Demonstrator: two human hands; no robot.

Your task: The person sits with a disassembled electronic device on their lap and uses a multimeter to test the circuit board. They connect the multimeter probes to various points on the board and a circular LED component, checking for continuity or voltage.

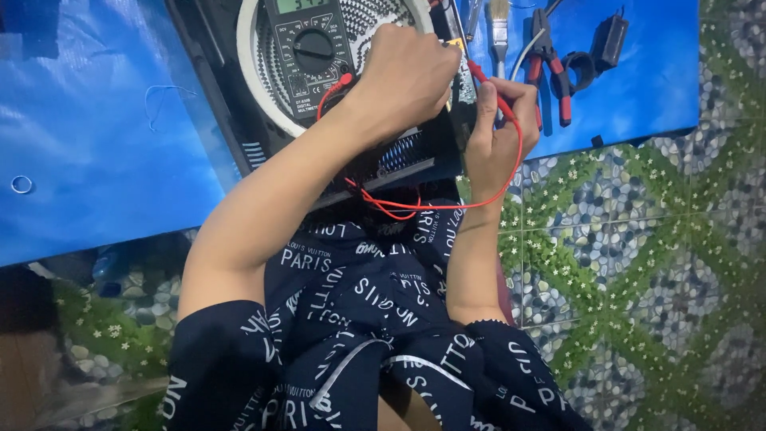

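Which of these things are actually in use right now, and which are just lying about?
In use: digital multimeter, red test lead, red probe in right hand, left hand, black appliance.

Lying about: red-handled pliers, paintbrush, black tape roll, metal ring, blue tarp.

blue tarp (96, 160), pliers (550, 68), paintbrush (499, 24), pebble floor (638, 263)

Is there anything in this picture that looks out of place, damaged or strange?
Nothing looks damaged or spilled. One small oddity: the multimeter lies on the round white part of the opened appliance instead of on the blue mat, and its red lead loops loosely under both wrists.
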